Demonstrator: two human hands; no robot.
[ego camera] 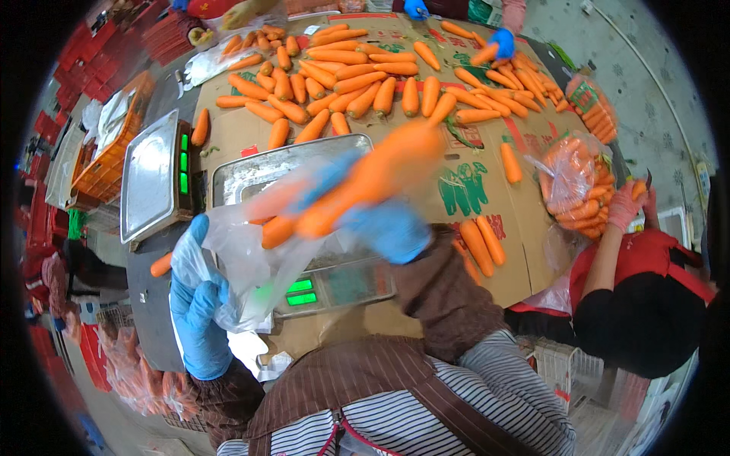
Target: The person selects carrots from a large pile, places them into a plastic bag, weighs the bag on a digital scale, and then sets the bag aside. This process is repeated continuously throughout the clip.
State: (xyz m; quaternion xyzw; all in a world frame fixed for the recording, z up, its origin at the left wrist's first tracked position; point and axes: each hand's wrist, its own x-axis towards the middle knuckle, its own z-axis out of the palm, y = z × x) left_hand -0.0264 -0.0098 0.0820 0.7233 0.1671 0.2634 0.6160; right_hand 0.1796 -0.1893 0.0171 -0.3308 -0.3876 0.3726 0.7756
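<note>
In a blue glove, my left hand (199, 302) grips the edge of a clear plastic bag (251, 285), held open toward the right. My right hand (379, 225), also gloved in blue and blurred by motion, holds several carrots (370, 176) at the bag's mouth. The ends of some carrots are at or inside the bag; the blur hides exactly how many. Beneath both hands lies a digital scale with a metal pan (308, 151) and lit green digits (301, 292). Beyond it, many loose carrots (342, 74) are spread over flattened cardboard (393, 145).
A second scale (151, 171) stands at left, near an orange crate (114, 142) and a knife (179, 82). Filled carrot bags (576, 182) sit at right beside a co-worker (633, 285) holding a blade. Other workers' gloved hands (502, 43) handle carrots across the table.
</note>
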